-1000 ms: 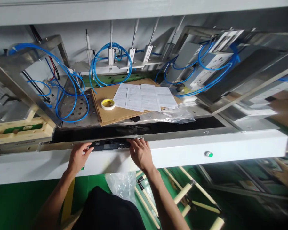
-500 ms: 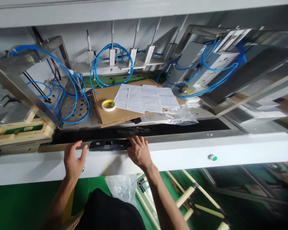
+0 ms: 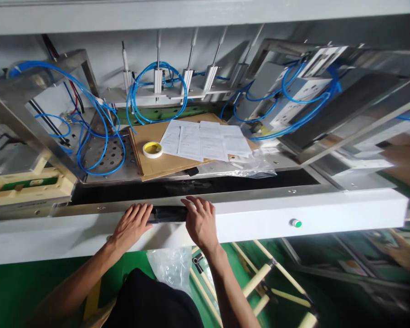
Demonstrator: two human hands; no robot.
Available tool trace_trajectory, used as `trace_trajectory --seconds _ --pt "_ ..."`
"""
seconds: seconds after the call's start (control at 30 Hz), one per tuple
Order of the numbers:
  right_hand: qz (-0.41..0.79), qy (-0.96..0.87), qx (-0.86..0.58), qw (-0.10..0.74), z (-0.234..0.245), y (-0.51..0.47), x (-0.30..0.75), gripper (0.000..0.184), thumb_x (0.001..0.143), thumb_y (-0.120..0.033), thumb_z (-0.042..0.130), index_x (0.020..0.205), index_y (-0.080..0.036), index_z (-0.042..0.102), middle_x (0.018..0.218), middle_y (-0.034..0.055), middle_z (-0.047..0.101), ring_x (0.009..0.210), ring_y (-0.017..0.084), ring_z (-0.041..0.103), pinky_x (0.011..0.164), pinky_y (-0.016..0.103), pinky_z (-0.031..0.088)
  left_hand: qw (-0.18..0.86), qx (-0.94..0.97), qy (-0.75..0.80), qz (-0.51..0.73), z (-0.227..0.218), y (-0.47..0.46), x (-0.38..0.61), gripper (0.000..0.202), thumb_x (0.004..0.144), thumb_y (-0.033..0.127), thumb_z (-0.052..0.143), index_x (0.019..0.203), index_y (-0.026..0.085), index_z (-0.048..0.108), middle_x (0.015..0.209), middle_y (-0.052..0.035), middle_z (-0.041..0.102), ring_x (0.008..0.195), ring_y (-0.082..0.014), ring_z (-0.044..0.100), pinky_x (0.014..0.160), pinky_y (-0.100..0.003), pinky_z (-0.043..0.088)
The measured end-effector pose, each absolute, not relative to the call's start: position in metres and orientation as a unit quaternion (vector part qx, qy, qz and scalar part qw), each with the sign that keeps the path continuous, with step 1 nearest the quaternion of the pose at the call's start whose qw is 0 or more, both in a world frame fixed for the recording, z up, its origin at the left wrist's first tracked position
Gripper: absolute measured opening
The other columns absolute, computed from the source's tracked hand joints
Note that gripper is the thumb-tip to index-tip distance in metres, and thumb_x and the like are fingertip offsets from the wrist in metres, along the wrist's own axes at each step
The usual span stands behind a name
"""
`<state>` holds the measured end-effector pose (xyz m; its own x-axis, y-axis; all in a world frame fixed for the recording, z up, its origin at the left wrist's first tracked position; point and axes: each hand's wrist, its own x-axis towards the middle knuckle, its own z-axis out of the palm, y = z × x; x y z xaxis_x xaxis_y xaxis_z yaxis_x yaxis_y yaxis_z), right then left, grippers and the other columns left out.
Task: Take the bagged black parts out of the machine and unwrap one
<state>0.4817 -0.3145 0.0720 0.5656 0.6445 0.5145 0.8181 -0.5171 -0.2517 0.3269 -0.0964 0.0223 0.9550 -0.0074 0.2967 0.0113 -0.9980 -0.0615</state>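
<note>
- Landmark: the white front beam (image 3: 294, 214) of the machine, running left to right across the view.
- Nearest the viewer, below the beam: the person's dark clothing, a crumpled clear bag (image 3: 172, 266), and a pale tube frame (image 3: 259, 278) over green floor.
- On the beam's top edge, left of its middle: a long black part (image 3: 167, 213), its long axis lying along the beam.
- Left hand (image 3: 131, 224): laid flat over the part's left end, fingers spread and extended, covering rather than clasping; no closed grasp is visible.
- Right hand (image 3: 200, 221): laid at the part's right end, fingers extended over the beam's edge, likewise flat and not curled around anything.
- Key relation: the part lies between the two hands, each touching one end; neither hand is clearly nearer, and the exposed middle stretch sits directly between the fingertips.
- On the beam's face, well right of the hands: a green button (image 3: 296, 222).
- Beyond the beam: a dark slot, then a perforated metal bed (image 3: 112, 155).
- On the bed: cardboard sheets (image 3: 150, 159), a roll of tape (image 3: 152, 149), printed papers (image 3: 205, 141), clear film (image 3: 256, 164).
- Farthest: blue air hoses (image 3: 157, 91) and pneumatic cylinders (image 3: 191, 59) at the rear.
</note>
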Motion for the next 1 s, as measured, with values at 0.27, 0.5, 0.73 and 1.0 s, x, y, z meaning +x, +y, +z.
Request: trace_trajectory --seconds 0.27,0.5,0.73,1.0 --pt "-0.158 -0.543 -0.793 0.228 0.059 -0.305 0.423 0.046 0.098 -0.01 0.055 0.141 -0.026 0.06 0.116 0.0082 0.073 0.108 0.025 0.059 0.093 0.041 0.047 -0.076 -0.986 0.039 -0.14 0.045 -0.096 0.315 0.053 0.1 0.038 0.065 0.145 0.013 0.051 0.142 -0.0163 0.064 0.131 -0.0319 0.061 0.113 -0.048 0.05" --pt "-0.082 -0.547 -0.81 0.195 0.069 -0.287 0.435 0.043 0.086 -0.003 0.053 0.123 -0.02 0.067 0.103 0.0082 0.07 0.094 0.025 0.055 0.085 0.039 0.043 -0.095 -0.982 0.041 -0.157 0.072 -0.096 0.316 0.046 0.1 0.038 0.063 0.138 0.014 0.054 0.137 -0.0154 0.065 0.126 -0.0323 0.061 0.108 -0.048 0.05" --pt "-0.071 -0.498 -0.848 0.168 0.083 -0.258 0.45 0.022 0.085 -0.013 0.057 0.106 -0.016 0.064 0.091 0.009 0.068 0.088 0.026 0.052 0.082 0.039 0.038 -0.026 -0.973 0.014 -0.231 0.069 -0.102 0.313 0.026 0.103 0.024 0.056 0.128 0.021 0.061 0.118 -0.0113 0.07 0.104 -0.0269 0.065 0.091 -0.041 0.052" --pt "-0.079 -0.475 -0.864 0.148 0.073 -0.234 0.477 0.015 0.094 -0.026 0.056 0.089 -0.019 0.067 0.098 0.0128 0.066 0.091 0.027 0.051 0.084 0.041 0.041 -0.084 -0.98 0.026 -0.177 0.049 -0.083 0.338 0.065 0.079 0.033 0.09 0.132 0.018 0.055 0.13 -0.0147 0.064 0.116 -0.0327 0.064 0.097 -0.044 0.057"
